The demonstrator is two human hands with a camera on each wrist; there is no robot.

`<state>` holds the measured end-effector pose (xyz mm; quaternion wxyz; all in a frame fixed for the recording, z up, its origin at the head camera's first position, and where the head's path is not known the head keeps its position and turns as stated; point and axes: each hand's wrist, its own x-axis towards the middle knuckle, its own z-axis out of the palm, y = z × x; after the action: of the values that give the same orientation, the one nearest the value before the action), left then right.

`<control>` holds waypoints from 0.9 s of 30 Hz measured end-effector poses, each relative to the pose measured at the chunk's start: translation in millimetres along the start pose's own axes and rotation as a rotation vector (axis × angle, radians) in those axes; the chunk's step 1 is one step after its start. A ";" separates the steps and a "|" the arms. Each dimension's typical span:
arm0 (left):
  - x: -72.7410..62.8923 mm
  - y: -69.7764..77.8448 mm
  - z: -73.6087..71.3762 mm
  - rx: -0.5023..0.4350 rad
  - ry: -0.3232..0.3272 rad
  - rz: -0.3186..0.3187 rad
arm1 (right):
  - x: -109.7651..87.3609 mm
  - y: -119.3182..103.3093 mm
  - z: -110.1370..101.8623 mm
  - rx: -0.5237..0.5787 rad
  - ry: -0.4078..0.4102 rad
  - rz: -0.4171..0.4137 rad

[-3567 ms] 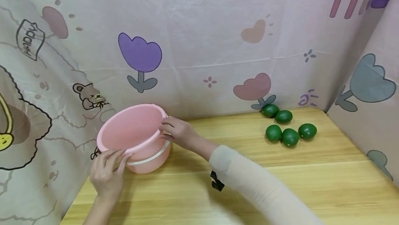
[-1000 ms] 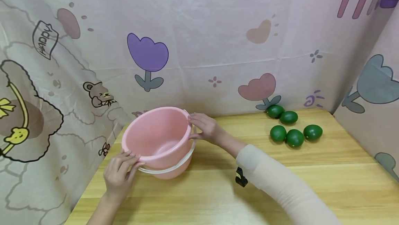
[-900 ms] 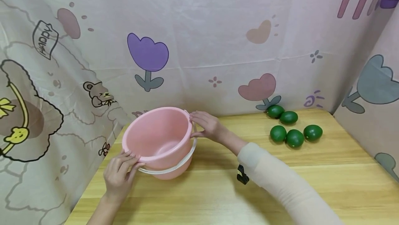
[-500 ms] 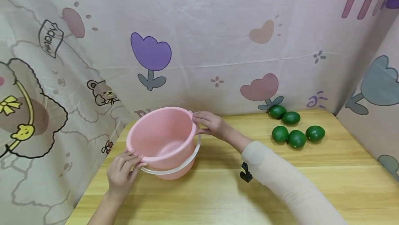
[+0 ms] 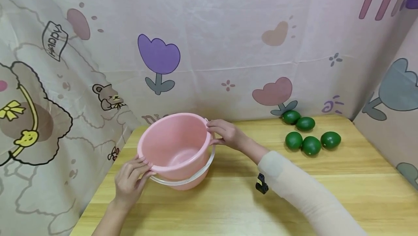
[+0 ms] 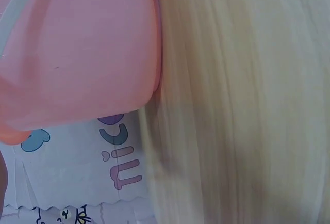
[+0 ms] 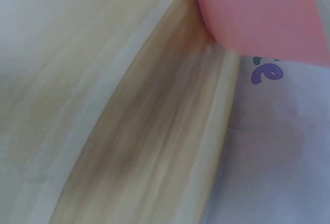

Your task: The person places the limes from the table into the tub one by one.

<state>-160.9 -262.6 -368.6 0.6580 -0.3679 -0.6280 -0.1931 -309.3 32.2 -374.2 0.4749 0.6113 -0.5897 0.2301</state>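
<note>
Printed cloth [image 5: 212, 29] hangs behind and beside a wooden table [image 5: 228, 203], whose near edge is cut off. The pink bucket [image 5: 176, 141] sits on the left part, its far outer side hidden. The left hand [image 5: 130, 179] grips its near-left rim, the right hand [image 5: 228, 134] its right rim; the wrist views show mostly bucket and wood. The white handle [image 5: 196, 176] hangs across the front. The back edge runs close behind; a stretch of wood separates bucket from five green fruits [image 5: 311, 145].
</note>
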 end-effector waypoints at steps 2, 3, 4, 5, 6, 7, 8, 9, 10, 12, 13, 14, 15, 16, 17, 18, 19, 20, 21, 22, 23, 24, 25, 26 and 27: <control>3.0 2.3 1.0 -0.001 0.000 0.006 | -1.5 -0.7 -0.9 0.003 0.005 -0.005; 4.3 3.8 1.5 -0.002 0.001 0.005 | -1.9 -1.0 -1.8 0.006 0.006 -0.011; 5.5 5.5 2.0 -0.003 0.004 0.003 | -2.1 -1.4 -2.8 0.009 0.006 -0.018; 6.6 7.1 2.8 -0.008 0.008 -0.001 | -2.2 -1.8 -3.9 0.014 0.005 -0.024; 8.1 8.9 3.5 -0.012 0.011 -0.005 | -2.4 -2.2 -5.1 0.021 0.005 -0.028; 7.6 9.4 4.1 -0.018 0.014 -0.007 | -2.4 -2.7 -6.3 0.029 0.004 -0.029; 7.4 9.9 4.9 -0.023 0.015 -0.008 | -3.0 -2.8 -7.4 0.035 0.006 -0.032; 7.3 10.1 5.6 -0.027 0.015 -0.009 | -3.4 -3.0 -8.9 0.042 0.006 -0.029; 7.3 9.9 6.5 -0.033 0.014 -0.009 | -4.0 -3.1 -10.3 0.050 0.005 -0.025; 7.4 9.1 8.2 -0.046 0.006 -0.006 | -5.9 -3.3 -13.3 0.060 0.008 -0.019; 7.3 8.5 8.9 -0.051 0.001 -0.004 | -6.7 -3.3 -14.8 0.063 0.011 -0.018; 7.3 7.8 9.7 -0.054 -0.006 -0.001 | -7.5 -3.3 -16.3 0.065 0.014 -0.019; 7.4 7.0 10.6 -0.056 -0.013 0.003 | -8.1 -3.4 -17.8 0.067 0.017 -0.018; 7.4 6.2 11.3 -0.055 -0.021 0.008 | -8.7 -3.6 -19.1 0.067 0.020 -0.020; 7.5 5.4 12.0 -0.053 -0.027 0.015 | -9.2 -3.8 -20.4 0.063 0.023 -0.023; 7.6 4.7 12.7 -0.049 -0.032 0.022 | -9.3 -4.2 -21.8 0.064 0.025 -0.026; 7.7 4.1 13.4 -0.047 -0.036 0.029 | -9.6 -4.7 -23.0 0.058 0.025 -0.030; 7.7 3.6 13.9 -0.045 -0.041 0.035 | -9.8 -5.3 -24.4 0.054 0.022 -0.031; 7.8 3.3 14.5 -0.047 -0.043 0.038 | -10.2 -6.0 -25.7 0.051 0.020 -0.030; 7.7 3.2 15.2 -0.052 -0.046 0.039 | -10.7 -6.6 -27.0 0.046 0.019 -0.029; 7.7 3.4 15.9 -0.060 -0.049 0.037 | -11.3 -7.2 -28.4 0.044 0.021 -0.024; 7.7 3.8 16.6 -0.068 -0.052 0.035 | -12.1 -7.8 -29.7 0.042 0.025 -0.020; 7.6 4.3 17.2 -0.076 -0.054 0.034 | -13.3 -8.4 -30.7 0.037 0.028 -0.018; 7.5 5.0 17.9 -0.083 -0.056 0.032 | -14.5 -8.9 -31.7 0.036 0.035 -0.014; 7.4 5.7 18.7 -0.091 -0.056 0.032 | -15.8 -9.5 -32.6 0.033 0.045 -0.012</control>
<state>-168.6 -243.8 -363.9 0.6256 -0.4126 -0.6310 -0.2007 -294.4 66.5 -375.9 0.4791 0.6175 -0.5712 0.2507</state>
